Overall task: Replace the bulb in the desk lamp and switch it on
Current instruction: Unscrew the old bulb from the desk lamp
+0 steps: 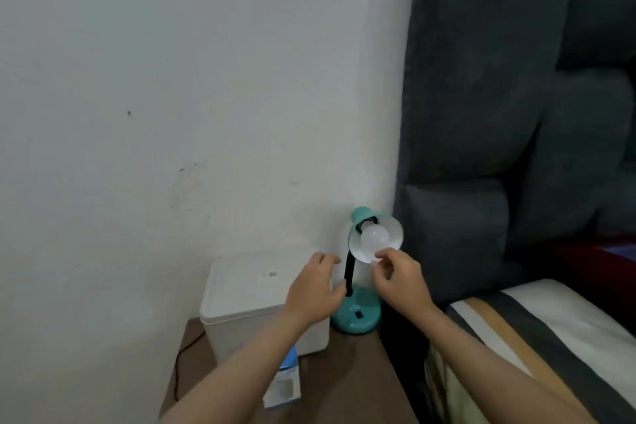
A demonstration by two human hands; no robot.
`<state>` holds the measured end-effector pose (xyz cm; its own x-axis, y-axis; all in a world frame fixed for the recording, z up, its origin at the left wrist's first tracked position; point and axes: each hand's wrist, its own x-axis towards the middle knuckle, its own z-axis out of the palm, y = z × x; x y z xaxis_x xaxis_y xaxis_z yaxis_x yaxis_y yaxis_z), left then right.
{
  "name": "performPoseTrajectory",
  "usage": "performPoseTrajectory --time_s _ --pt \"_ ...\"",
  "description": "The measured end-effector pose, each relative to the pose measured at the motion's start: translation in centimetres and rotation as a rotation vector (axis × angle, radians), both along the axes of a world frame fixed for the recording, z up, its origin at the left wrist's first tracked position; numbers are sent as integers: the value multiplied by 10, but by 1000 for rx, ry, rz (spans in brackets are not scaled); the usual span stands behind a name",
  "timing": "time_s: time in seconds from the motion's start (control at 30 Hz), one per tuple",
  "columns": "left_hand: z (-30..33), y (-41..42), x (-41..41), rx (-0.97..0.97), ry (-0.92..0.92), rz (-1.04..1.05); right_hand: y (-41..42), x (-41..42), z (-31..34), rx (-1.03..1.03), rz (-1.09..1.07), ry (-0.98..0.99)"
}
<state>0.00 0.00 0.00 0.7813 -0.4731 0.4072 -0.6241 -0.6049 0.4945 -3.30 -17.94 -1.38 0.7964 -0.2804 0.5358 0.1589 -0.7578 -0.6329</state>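
A teal desk lamp [356,315] stands on a brown bedside table [344,375], its shade tilted towards me. A white bulb [373,237] sits in the shade's socket. My right hand [401,282] is just below the shade, its fingertips at the bulb's lower edge; whether they grip it is unclear. My left hand [315,289] hovers with fingers spread beside the lamp's black neck [349,272], holding nothing. The lamp is dark.
A white lidded box [254,296] stands on the table left of the lamp. A blue and white bulb carton [284,385] lies partly under my left forearm. A dark cable [180,361] hangs at the table's left edge. A grey headboard [499,148] and striped bedding [550,337] are on the right.
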Motion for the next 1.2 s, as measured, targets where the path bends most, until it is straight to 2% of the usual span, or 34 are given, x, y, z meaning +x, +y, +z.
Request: performPoseTrajectory --time_s 0.1,0.27,0.6,0.87,1.03,1.13,1.2 --pt "4 -16 21 -70 -134 -47 -9 9 6 122 -96 -57" --pt "10 -40 50 -179 -202 -116 -5 27 4 242 -156 -122" --pt "6 -58 72 -327 -190 -152 17 55 -5 430 -225 -218" --pt "6 -60 71 -390 -140 -120 15 61 -11 482 -165 -275" --pt "9 -58 71 -361 -125 -129 13 58 -7 349 -100 -261" --pt "11 -57 70 -354 -114 -142 13 53 -11 273 -135 -231" --pt "11 -58 68 -361 -103 -146 16 48 -17 336 -193 -222"
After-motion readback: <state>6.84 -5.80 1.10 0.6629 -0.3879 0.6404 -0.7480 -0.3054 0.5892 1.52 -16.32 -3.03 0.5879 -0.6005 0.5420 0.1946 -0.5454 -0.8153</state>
